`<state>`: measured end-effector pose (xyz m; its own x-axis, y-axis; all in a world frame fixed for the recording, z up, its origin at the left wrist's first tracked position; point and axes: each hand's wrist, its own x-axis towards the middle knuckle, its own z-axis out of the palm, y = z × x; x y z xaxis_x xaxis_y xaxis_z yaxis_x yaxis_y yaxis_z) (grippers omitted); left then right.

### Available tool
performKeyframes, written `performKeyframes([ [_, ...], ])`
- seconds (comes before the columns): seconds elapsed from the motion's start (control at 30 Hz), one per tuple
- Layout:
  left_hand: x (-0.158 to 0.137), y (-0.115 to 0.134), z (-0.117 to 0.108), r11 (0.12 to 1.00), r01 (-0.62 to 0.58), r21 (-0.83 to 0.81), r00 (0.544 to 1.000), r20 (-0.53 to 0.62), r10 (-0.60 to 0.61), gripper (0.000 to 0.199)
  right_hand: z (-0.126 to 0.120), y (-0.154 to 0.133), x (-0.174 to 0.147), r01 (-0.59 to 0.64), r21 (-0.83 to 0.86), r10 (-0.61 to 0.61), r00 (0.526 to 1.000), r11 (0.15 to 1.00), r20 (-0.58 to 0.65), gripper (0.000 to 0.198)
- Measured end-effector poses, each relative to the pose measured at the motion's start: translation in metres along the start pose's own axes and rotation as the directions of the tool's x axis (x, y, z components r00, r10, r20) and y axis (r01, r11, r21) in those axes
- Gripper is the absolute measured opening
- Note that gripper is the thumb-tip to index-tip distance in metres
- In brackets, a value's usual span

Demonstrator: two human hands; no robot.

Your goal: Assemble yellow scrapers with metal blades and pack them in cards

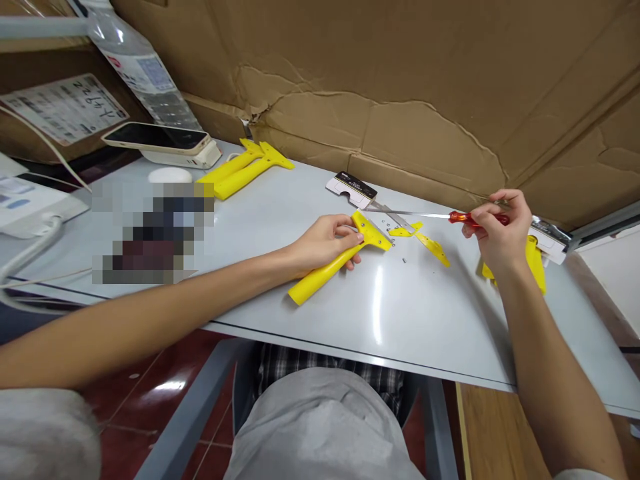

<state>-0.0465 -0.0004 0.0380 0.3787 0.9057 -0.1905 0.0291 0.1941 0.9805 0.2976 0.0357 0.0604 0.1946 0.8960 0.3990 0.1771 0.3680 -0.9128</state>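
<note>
My left hand [334, 243] is closed around a yellow scraper [327, 270], gripping it near its wide head, with the handle slanting down to the left. Screws show on that head. In my right hand [500, 227] is a screwdriver [460, 217] with a red handle; its long shaft reaches left toward the scraper's head. I cannot tell whether the tip touches it. Just right of the scraper lie small loose screws [404, 260], a metal blade [397, 219] and two flat yellow plates, one of them a loose yellow plate [434, 249].
More yellow scrapers [255, 170] lie at the back left, beside a phone [157, 137] and a plastic bottle [145, 73]. A black-and-white blade pack [351, 189] rests near the cardboard wall [425, 73]. Other yellow parts [536, 263] sit at the right. A power strip [35, 207] stands at far left.
</note>
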Motion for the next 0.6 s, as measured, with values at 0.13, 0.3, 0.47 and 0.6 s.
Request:
performKeyframes([
  [0.13,-0.0015,0.0027,0.0014,1.0,0.006,0.004,1.0,-0.012,-0.006,0.015,-0.0029,0.0019,0.0017,-0.011,-0.011,0.012,0.999,1.0,0.041,0.061],
  [0.3,-0.0018,0.0038,0.0019,1.0,-0.002,-0.016,1.0,-0.008,0.002,0.011,-0.0036,0.0028,0.0007,-0.014,-0.027,0.016,0.997,1.0,0.072,0.059],
  [0.47,-0.0018,0.003,0.0006,1.0,-0.007,-0.02,1.0,-0.011,0.007,0.013,-0.0041,0.0034,0.0017,-0.014,-0.03,0.016,0.998,0.999,0.058,0.058],
  [0.6,-0.0016,0.0038,0.0,1.0,0.006,-0.024,1.0,-0.013,-0.007,0.016,-0.0051,0.0034,0.0023,-0.011,-0.032,0.013,0.999,0.999,0.052,0.058],
])
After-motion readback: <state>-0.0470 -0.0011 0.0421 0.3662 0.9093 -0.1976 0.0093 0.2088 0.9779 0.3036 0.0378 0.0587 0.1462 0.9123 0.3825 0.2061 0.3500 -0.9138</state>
